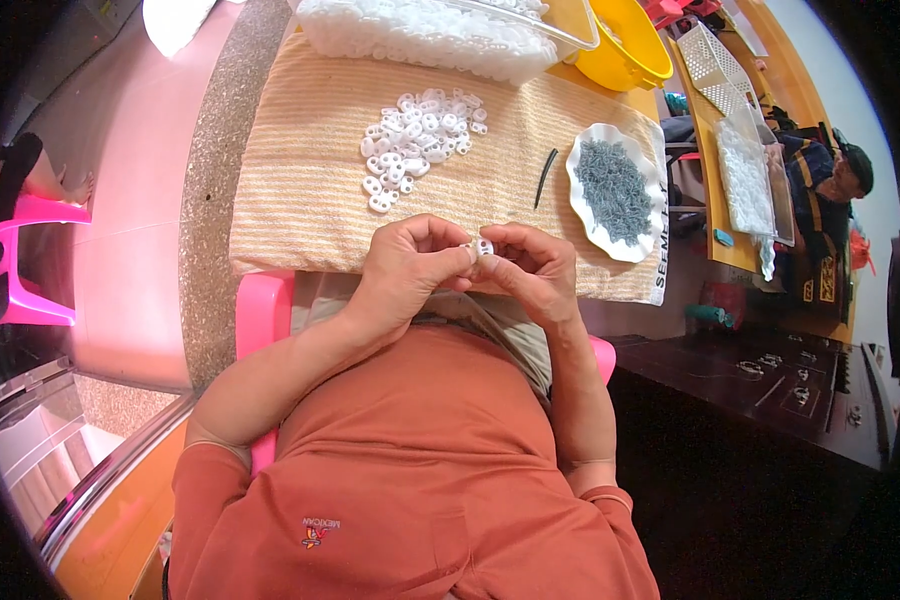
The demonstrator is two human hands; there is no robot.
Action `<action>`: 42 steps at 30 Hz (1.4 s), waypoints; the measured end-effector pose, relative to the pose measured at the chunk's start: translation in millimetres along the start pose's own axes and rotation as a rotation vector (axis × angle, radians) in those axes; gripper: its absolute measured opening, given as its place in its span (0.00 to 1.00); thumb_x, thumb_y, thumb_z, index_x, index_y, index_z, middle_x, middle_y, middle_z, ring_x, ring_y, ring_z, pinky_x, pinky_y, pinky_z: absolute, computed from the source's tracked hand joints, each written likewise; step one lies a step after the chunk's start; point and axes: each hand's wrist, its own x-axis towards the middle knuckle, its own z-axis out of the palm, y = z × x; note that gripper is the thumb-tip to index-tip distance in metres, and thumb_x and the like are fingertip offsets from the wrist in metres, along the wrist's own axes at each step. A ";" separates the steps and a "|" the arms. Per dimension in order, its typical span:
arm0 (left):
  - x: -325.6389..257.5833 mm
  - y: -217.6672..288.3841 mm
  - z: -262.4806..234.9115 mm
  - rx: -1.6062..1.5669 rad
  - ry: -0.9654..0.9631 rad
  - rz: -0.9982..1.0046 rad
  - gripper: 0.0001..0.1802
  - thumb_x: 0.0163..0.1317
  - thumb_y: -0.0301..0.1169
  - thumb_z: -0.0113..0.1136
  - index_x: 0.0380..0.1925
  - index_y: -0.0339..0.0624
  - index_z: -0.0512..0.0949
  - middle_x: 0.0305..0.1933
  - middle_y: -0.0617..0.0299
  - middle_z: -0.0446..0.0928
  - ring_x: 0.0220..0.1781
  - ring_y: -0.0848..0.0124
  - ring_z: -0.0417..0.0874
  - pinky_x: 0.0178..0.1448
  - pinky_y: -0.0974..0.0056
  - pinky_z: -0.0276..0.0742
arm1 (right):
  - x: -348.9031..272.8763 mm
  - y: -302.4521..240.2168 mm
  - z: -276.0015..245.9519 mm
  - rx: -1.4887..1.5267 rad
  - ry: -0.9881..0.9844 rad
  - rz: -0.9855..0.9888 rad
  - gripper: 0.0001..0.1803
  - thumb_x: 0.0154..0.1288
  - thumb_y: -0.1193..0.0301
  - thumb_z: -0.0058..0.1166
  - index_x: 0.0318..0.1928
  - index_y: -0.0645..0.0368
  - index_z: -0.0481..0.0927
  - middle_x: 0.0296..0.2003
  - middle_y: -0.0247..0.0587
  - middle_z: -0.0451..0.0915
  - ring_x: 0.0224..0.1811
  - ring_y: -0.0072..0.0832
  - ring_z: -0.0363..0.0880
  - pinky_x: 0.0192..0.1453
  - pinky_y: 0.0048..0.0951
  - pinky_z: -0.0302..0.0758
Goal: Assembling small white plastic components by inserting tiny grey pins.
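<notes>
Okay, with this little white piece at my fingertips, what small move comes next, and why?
I'd probably tilt the small white piece slightly with the right hand: that thumb and fingers pinch it, while the left hand crowds close, so part of it seems hidden from view.

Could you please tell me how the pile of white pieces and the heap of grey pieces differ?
The white pile lies directly on the striped towel; the grey heap sits in a wavy-edged white plate.
The white pile's pieces are rounded, with holes; the grey heap's look slimmer and smaller.
Both consist of many loose, small pieces.
</notes>
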 end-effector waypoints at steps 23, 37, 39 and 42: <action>-0.4 2.3 1.1 0.001 0.003 -0.027 0.08 0.58 0.25 0.64 0.36 0.36 0.77 0.34 0.60 0.81 0.33 0.76 0.81 0.38 0.73 0.80 | 0.2 -2.1 -3.0 0.025 -0.023 0.054 0.15 0.62 0.81 0.58 0.50 0.69 0.76 0.41 0.44 0.82 0.40 0.25 0.82 0.44 0.26 0.82; -1.2 0.2 1.2 -0.095 -0.009 -0.069 0.08 0.61 0.25 0.62 0.39 0.36 0.78 0.36 0.61 0.81 0.34 0.77 0.81 0.41 0.73 0.82 | 1.8 2.6 -5.7 0.074 -0.023 0.033 0.15 0.62 0.80 0.59 0.50 0.68 0.77 0.39 0.43 0.82 0.39 0.24 0.82 0.42 0.25 0.82; -0.9 -0.6 0.7 -0.099 -0.016 -0.067 0.08 0.62 0.25 0.61 0.40 0.36 0.78 0.36 0.61 0.81 0.34 0.77 0.81 0.41 0.73 0.82 | 2.0 1.9 -5.6 0.065 -0.009 0.039 0.15 0.62 0.80 0.59 0.50 0.69 0.77 0.39 0.43 0.82 0.39 0.24 0.82 0.42 0.24 0.81; -0.8 -0.9 1.1 -0.101 -0.019 -0.069 0.08 0.62 0.26 0.61 0.40 0.35 0.78 0.37 0.61 0.81 0.35 0.77 0.82 0.42 0.73 0.82 | 1.9 2.8 -7.0 0.062 -0.010 0.045 0.15 0.62 0.80 0.59 0.50 0.69 0.77 0.39 0.43 0.83 0.38 0.23 0.82 0.42 0.24 0.81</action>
